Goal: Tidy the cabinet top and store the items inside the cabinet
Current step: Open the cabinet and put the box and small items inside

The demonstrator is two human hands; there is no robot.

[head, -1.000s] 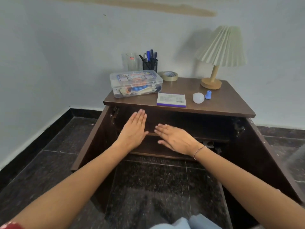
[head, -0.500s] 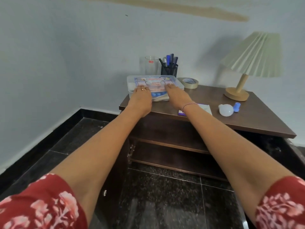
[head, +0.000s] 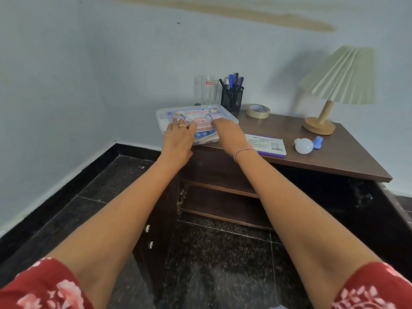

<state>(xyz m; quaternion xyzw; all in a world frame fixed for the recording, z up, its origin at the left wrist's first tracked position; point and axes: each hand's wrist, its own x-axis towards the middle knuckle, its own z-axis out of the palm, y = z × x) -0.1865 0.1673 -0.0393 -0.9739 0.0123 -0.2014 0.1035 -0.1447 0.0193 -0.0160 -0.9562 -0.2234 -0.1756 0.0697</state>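
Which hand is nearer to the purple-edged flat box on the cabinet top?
Right. The right hand rests on the clear plastic box just left of the purple-edged box; the left hand lies further left on it.

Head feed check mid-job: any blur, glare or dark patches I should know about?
Head view: the left hand, right hand and clear box are slightly motion-blurred; no strong glare on the cabinet top; the lamp casts a soft shadow on the wall; the cabinet interior at frame right is nearly black.
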